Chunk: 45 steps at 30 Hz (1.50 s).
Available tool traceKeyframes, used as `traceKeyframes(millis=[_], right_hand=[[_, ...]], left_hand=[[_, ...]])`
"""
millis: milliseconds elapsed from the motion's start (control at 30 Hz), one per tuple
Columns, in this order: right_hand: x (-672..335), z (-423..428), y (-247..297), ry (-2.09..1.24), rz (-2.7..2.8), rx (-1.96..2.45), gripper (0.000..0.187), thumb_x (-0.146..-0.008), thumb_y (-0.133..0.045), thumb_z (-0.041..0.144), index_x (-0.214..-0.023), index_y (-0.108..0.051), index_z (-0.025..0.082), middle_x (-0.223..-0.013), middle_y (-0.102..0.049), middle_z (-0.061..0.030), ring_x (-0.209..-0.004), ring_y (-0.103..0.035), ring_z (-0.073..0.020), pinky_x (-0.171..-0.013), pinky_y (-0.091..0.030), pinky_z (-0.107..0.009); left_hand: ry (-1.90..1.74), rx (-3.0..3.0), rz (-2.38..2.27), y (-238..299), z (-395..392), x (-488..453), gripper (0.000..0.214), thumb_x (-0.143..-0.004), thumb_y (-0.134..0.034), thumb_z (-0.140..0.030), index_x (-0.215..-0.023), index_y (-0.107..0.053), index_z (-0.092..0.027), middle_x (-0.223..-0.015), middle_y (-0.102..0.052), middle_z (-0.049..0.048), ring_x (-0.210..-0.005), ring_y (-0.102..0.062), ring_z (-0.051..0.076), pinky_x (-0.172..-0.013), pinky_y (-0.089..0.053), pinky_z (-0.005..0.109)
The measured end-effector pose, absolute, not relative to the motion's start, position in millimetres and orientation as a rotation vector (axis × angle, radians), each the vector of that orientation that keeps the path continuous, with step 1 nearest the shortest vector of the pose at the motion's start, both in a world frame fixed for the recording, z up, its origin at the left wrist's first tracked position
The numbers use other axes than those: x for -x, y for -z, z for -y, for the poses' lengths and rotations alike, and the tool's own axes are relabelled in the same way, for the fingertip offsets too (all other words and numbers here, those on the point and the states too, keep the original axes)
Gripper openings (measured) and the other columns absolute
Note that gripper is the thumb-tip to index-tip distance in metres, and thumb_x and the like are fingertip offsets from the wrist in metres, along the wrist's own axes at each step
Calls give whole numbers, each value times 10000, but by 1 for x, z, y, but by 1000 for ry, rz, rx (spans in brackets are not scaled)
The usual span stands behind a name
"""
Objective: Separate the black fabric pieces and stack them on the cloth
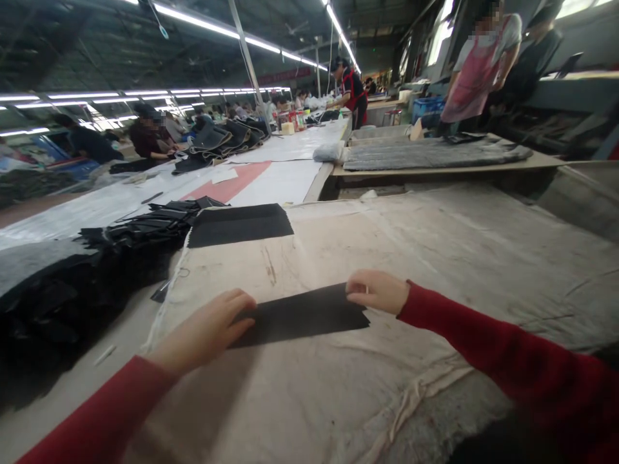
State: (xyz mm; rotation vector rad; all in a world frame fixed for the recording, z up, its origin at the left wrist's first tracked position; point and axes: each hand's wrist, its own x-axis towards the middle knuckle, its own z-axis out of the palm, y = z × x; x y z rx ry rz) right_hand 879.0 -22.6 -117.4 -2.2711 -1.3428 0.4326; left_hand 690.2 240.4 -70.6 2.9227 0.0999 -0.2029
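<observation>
A narrow black fabric piece [304,316] lies flat on a beige cloth-covered table [435,258] right in front of me. My left hand [207,328] rests on its left end, fingers stretched flat over the cloth. My right hand [377,291] sits at the piece's upper right corner with fingers curled, pinching the edge. Both arms wear red sleeves. A second, larger black fabric piece [239,224] lies flat farther back on the same beige cloth.
A heap of black cut pieces [97,258] lies to the left. Long white tables [271,174] run back with dark garment stacks [222,138]. Grey quilted material [430,153] lies on a board at the right. Other people work at the left, back and upper right.
</observation>
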Motion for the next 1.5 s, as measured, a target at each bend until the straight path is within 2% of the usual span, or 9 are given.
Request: traceKeyframes(millis=[267, 433, 633, 700, 867, 967, 1133, 1300, 1500], right_hand=[[-851, 37, 141, -407, 1117, 2355, 242, -636, -599, 259, -852, -551, 161, -752, -550, -5, -598, -462, -90, -545, -327, -206], [-850, 32, 147, -427, 1158, 2303, 86, -623, -565, 176, -703, -544, 154, -709, -525, -8, -596, -451, -95, -548, -331, -206], [-822, 43, 139, -274, 1337, 2088, 288, -659, -441, 87, -924, -525, 161, -843, -564, -49, -750, -493, -146, -696, -381, -269], [-810, 50, 132, -226, 1521, 1941, 331, -667, -394, 54, -940, -537, 175, -868, -560, -59, -803, -482, -158, -734, -377, -284], [-800, 68, 115, -279, 1558, 1766, 271, -732, -375, 90, -874, -576, 202, -813, -562, -62, -794, -488, -157, -710, -391, -273], [-810, 72, 115, -344, 1293, 1832, 202, -808, -389, 251, -843, -580, 197, -776, -568, -53, -751, -509, -149, -679, -397, -251], [-832, 63, 138, -463, 923, 2122, 353, -766, -401, 469, -616, -517, 171, -530, -435, 20, -523, -426, -107, -480, -312, -216], [-839, 54, 161, -371, 1040, 2282, 395, -797, -330, 436, -506, -369, 172, -491, -364, 32, -490, -375, -93, -495, -262, -224], [-840, 52, 163, -324, 1037, 2392, 379, -788, -344, 439, -512, -391, 184, -485, -414, 21, -473, -392, -105, -479, -255, -232]], left_hand=[[298, -2863, -217, 82, -227, -686, 250, -683, -501, -332, -918, -520, -251, -916, -558, 27, -849, -520, 187, -746, -402, 282], [332, -2871, -178, 80, -227, -689, 153, -674, -501, -308, -803, -535, -233, -870, -547, 31, -827, -511, 188, -733, -404, 292], [170, -2867, -89, 83, -226, -686, 399, -674, -506, -285, -1070, -472, -249, -1175, -445, 43, -1075, -410, 199, -934, -310, 312], [172, -2882, -71, 83, -224, -685, 332, -675, -497, -250, -1006, -513, -255, -1195, -435, 32, -1088, -401, 192, -940, -305, 301], [217, -2812, -90, 73, -226, -675, 125, -674, -446, -181, -697, -559, -228, -889, -579, 19, -863, -508, 176, -783, -396, 278], [240, -2572, -297, 66, -232, -665, 143, -705, -452, -282, -773, -569, -239, -799, -597, 1, -770, -532, 163, -697, -421, 249], [219, -2233, -617, 75, -233, -656, 362, -702, -430, -439, -980, -517, -224, -794, -586, 1, -665, -537, 146, -550, -417, 229], [108, -2348, -744, 92, -227, -657, 427, -659, -472, -417, -1031, -460, -207, -539, -497, -56, -478, -461, 116, -442, -320, 215], [53, -2453, -824, 89, -224, -663, 422, -664, -462, -375, -1045, -447, -194, -599, -556, -39, -520, -509, 131, -497, -349, 232]])
